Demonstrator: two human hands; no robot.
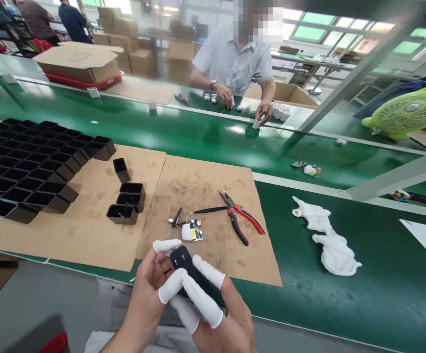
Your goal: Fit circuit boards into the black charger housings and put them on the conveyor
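Both hands wear white finger cots and meet over the near table edge. My left hand (150, 289) and my right hand (220, 314) pinch a small black plastic casing (182, 259) between their fingertips. Just beyond it on the cardboard sheet (205, 181) lie a small circuit board with a white part (191, 232), black tweezers (204, 210), a small metal clip (176, 217) and red-handled pliers (240, 219).
Rows of black open casings (21, 166) fill the left cardboard, with a few loose ones (126, 201) nearer. White gloves (327, 240) lie on the green belt at right. A person across the conveyor handles small white parts (279, 113). A green fan (408, 113) stands at far right.
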